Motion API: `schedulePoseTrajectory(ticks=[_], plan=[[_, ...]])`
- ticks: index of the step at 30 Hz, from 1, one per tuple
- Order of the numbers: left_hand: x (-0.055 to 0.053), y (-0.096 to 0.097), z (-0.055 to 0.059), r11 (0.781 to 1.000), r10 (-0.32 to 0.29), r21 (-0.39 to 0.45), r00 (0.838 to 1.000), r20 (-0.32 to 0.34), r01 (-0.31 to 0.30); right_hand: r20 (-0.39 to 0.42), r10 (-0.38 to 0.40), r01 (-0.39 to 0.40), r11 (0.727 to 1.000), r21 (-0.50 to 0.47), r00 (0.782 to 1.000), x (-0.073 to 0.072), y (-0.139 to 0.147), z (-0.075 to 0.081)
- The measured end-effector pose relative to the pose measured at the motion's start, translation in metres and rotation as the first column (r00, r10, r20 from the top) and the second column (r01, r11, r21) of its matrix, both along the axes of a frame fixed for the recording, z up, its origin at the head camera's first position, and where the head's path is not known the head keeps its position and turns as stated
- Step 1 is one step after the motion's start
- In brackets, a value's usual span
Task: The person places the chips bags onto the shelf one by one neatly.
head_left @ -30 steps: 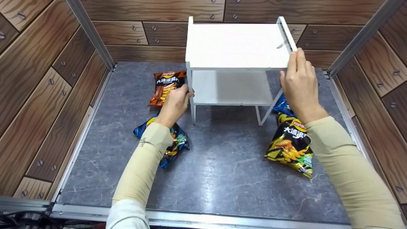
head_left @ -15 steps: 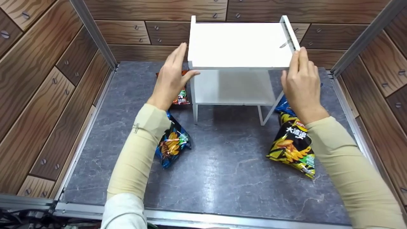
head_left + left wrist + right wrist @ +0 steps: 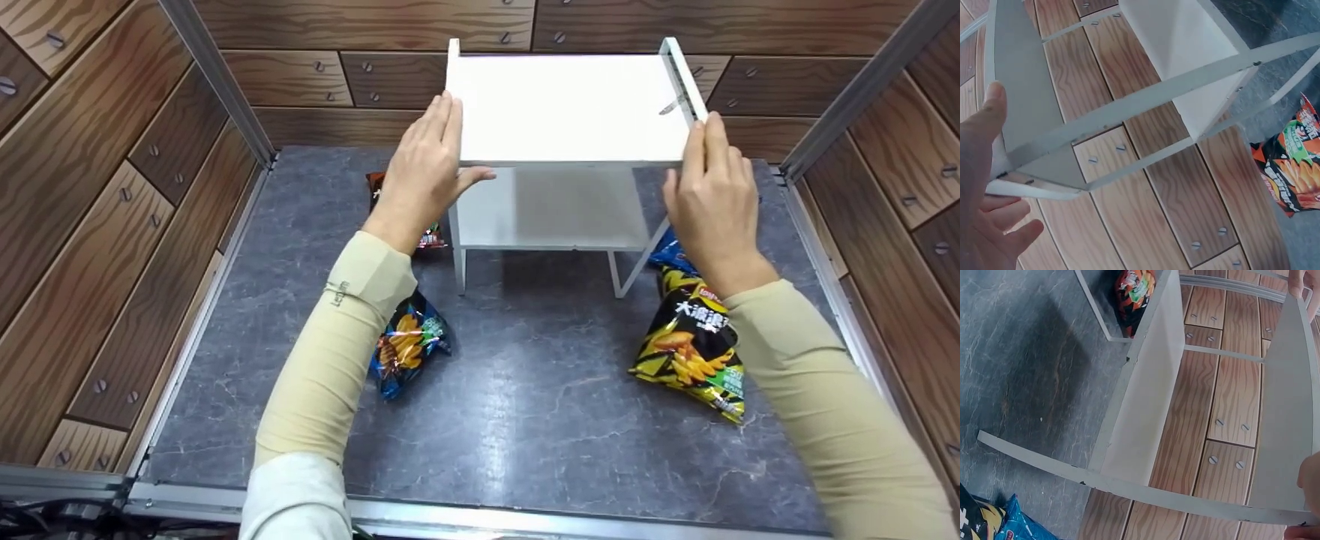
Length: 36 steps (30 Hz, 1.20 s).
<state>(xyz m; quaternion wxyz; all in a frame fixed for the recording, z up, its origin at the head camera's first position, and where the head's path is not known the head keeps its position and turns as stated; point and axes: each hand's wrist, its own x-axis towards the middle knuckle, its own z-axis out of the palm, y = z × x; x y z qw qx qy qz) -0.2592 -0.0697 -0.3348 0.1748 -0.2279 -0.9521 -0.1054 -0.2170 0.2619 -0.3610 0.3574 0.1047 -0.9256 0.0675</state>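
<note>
A small white two-tier shelf (image 3: 555, 109) stands on thin legs at the back of the grey floor. My left hand (image 3: 424, 161) holds its top left edge, fingers along the outer side and thumb across the front. In the left wrist view, thumb and fingers of the left hand (image 3: 974, 185) lie on either side of the shelf's top corner. The right hand (image 3: 712, 199) grips the top right rail near the front corner. In the right wrist view only part of that hand (image 3: 1311, 486) shows at the edge of the shelf (image 3: 1140, 416).
A yellow-black chip bag (image 3: 690, 341) lies front right, with a blue bag (image 3: 671, 251) behind it. Another blue chip bag (image 3: 409, 345) is partly covered by my left arm. An orange chip bag (image 3: 1294, 163) sits left of the shelf. Wood-patterned walls (image 3: 120, 195) enclose the space.
My left hand let go of the shelf's lower left leg, rose with fingers spread, then moved right onto the top left edge. The right hand has kept its hold; the shelf stands nearly the same.
</note>
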Motion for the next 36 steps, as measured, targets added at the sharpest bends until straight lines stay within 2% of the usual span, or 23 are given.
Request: schedulePoseTrajectory(ticks=[3,8,14,22,29,36], plan=[[0.0,0.002,0.001,1.0,0.016,-0.014,1.0,0.008,-0.015,0.003,0.016,-0.016,0.999,-0.031,1.0,0.001,0.0,0.0],[0.002,0.005,0.002,0.998,0.057,-0.03,0.998,-0.018,-0.058,0.002,0.076,-0.075,0.991,-0.109,0.997,0.001,0.003,0.001],[0.002,0.009,-0.001,0.998,0.064,-0.022,0.996,-0.059,-0.066,0.01,0.125,-0.122,0.981,-0.148,0.992,0.004,0.013,-0.002],[0.001,0.011,-0.006,0.998,0.069,0.006,0.995,-0.071,-0.068,0.014,0.186,-0.181,0.971,-0.158,0.983,0.01,0.023,-0.015],[0.0,0.012,-0.008,0.996,0.085,-0.004,0.992,-0.092,-0.086,0.018,0.222,-0.215,0.961,-0.171,0.975,0.022,0.03,-0.025],[0.001,0.012,-0.009,0.995,0.099,-0.015,0.988,-0.122,-0.101,0.073,0.22,-0.194,0.945,-0.265,0.973,0.037,0.037,-0.043]])
